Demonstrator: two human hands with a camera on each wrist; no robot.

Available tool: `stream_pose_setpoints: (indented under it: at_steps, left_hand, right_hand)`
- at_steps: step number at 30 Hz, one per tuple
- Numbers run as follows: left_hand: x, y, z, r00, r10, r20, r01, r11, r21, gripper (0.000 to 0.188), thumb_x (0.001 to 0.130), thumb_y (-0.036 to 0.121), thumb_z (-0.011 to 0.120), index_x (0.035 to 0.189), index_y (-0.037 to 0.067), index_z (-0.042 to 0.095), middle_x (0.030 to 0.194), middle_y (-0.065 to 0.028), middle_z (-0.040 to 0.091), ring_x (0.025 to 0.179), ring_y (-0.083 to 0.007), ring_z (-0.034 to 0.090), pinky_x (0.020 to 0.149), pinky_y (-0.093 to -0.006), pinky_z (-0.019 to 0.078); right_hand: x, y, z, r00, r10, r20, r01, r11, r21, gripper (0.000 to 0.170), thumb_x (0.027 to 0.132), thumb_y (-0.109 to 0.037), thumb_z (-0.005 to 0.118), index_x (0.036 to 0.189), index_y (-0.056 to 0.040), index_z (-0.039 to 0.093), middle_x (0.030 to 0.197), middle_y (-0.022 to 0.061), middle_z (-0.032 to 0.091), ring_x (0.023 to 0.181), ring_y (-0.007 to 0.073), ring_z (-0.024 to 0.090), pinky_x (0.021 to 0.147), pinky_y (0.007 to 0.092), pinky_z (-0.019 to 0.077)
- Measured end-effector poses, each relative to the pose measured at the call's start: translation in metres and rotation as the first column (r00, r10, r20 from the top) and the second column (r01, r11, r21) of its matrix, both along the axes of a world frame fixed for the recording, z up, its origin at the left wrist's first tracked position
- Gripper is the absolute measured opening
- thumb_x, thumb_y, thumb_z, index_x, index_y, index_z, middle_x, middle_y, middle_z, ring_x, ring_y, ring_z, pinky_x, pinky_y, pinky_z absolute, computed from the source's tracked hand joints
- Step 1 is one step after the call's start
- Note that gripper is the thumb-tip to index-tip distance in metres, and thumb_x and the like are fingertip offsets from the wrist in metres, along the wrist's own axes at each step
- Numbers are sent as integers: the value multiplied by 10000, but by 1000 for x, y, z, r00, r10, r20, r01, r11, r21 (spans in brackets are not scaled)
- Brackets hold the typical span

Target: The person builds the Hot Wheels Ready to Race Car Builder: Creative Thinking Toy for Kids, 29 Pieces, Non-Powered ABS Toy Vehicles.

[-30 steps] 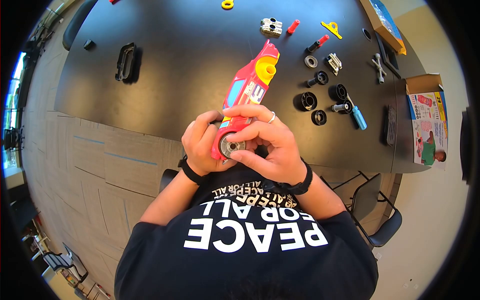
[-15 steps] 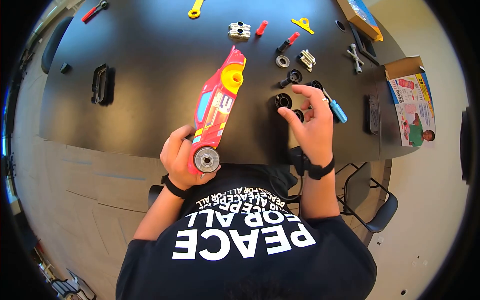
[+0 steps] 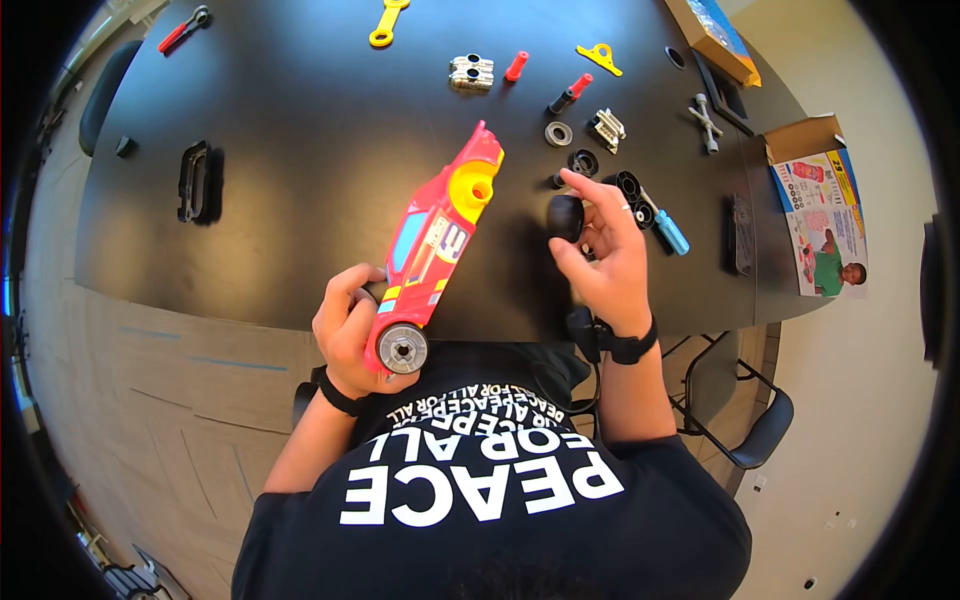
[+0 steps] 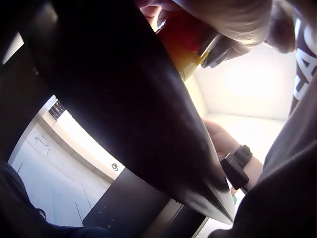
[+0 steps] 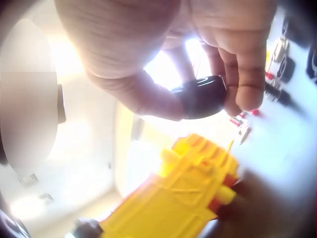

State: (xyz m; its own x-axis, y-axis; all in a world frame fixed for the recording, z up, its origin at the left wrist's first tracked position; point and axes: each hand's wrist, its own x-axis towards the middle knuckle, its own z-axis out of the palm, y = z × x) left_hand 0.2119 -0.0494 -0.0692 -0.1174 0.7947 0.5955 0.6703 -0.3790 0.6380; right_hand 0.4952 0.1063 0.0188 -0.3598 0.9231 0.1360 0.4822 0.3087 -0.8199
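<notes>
My left hand (image 3: 345, 335) grips a red and yellow toy car (image 3: 425, 240) by its near end, tilted with the far end up and away. A grey wheel hub (image 3: 403, 349) faces up at the gripped end, and a yellow wheel well with a round hole shows at the other. To the right, my right hand (image 3: 610, 250) pinches a black toy tire (image 3: 566, 217) between thumb and fingers. The right wrist view shows that tire (image 5: 204, 98) held by its sides, above the car's yellow underside (image 5: 173, 198).
Black wheel parts (image 3: 628, 185) and a blue-handled screwdriver (image 3: 672, 232) lie beyond my right hand. Farther back are a grey ring (image 3: 558, 134), silver engine pieces (image 3: 471, 72), red pegs (image 3: 517, 66) and a yellow wrench (image 3: 383, 30). A printed box (image 3: 815, 190) stands at the right edge.
My right hand left the car's wheel, reached right to the black parts and now holds a tire lifted from among them. My left hand kept the car, which shifted left in view.
</notes>
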Motion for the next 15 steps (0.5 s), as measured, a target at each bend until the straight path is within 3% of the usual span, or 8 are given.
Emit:
stream_pose_setpoints:
  at_steps: [1, 2, 3, 4, 6, 7, 11, 15]
  left_hand:
    - [-1, 0, 0, 999, -33, 7, 33, 999, 19, 553, 695, 383, 840, 1024, -48, 734, 1299, -219, 634, 688, -217, 548, 666, -345, 472]
    - [-2, 1, 0, 997, -71, 16, 71, 997, 39, 552, 698, 384, 838, 1022, -50, 732, 1297, -216, 635, 688, -212, 545, 667, -343, 470]
    - [-1, 1, 1, 996, -80, 30, 79, 996, 31, 551, 698, 395, 839, 998, -52, 720, 1291, -219, 645, 688, -205, 549, 672, -341, 474]
    - [0, 1, 2, 996, -89, 33, 87, 996, 33, 551, 698, 395, 839, 998, -52, 720, 1291, -219, 645, 688, -205, 549, 672, -341, 474]
    - [3, 2, 2, 997, -56, 51, 54, 998, 45, 595, 660, 475, 880, 789, -7, 557, 1169, -211, 709, 653, -249, 541, 631, -362, 483]
    - [3, 2, 3, 996, -64, 63, 60, 997, 55, 591, 676, 467, 890, 784, -1, 546, 1150, -212, 713, 652, -252, 540, 632, -359, 483]
    - [2, 1, 4, 996, -66, 67, 63, 997, 41, 580, 689, 436, 905, 784, -7, 543, 1147, -220, 714, 667, -262, 567, 629, -368, 488]
    - [4, 1, 5, 998, -45, 43, 44, 998, 38, 579, 714, 432, 908, 781, -11, 540, 1147, -223, 713, 672, -269, 579, 624, -369, 488]
  right_hand:
    - [-5, -1, 4, 965, 49, -259, -69, 995, -68, 605, 848, 80, 789, 1435, -11, 673, 1235, 71, 628, 1139, 190, 716, 920, 299, 582]
    - [-9, -3, 6, 862, 70, -502, -146, 983, -115, 596, 862, 101, 751, 1442, -14, 674, 1214, 50, 597, 1150, 159, 715, 914, 272, 586]
    - [-12, -3, 8, 812, 98, -576, -189, 977, -99, 556, 885, 76, 779, 1425, -15, 681, 1302, 82, 640, 1231, 206, 700, 1026, 341, 586]
    - [-17, -1, 7, 814, 92, -573, -180, 979, -99, 556, 885, 76, 779, 1425, -15, 681, 1302, 82, 640, 1231, 206, 700, 1026, 341, 586]
    - [-27, 7, 5, 794, 302, -528, -247, 953, 174, 570, 877, 45, 819, 1426, -26, 682, 1399, 114, 680, 1264, 207, 677, 1043, 364, 550]
    - [-27, 11, 0, 827, 330, -455, -261, 942, 209, 629, 847, 17, 863, 1444, -45, 675, 1439, 112, 717, 1272, 207, 664, 1037, 368, 505]
    - [-35, 10, -3, 915, 318, -250, -253, 932, 260, 784, 796, -27, 918, 1523, -32, 626, 1400, 73, 765, 1223, 210, 671, 988, 348, 490]
    - [-33, 4, -2, 904, 266, -334, -198, 955, 222, 820, 817, -81, 942, 1562, -31, 600, 1420, 95, 765, 1180, 204, 673, 957, 340, 499]
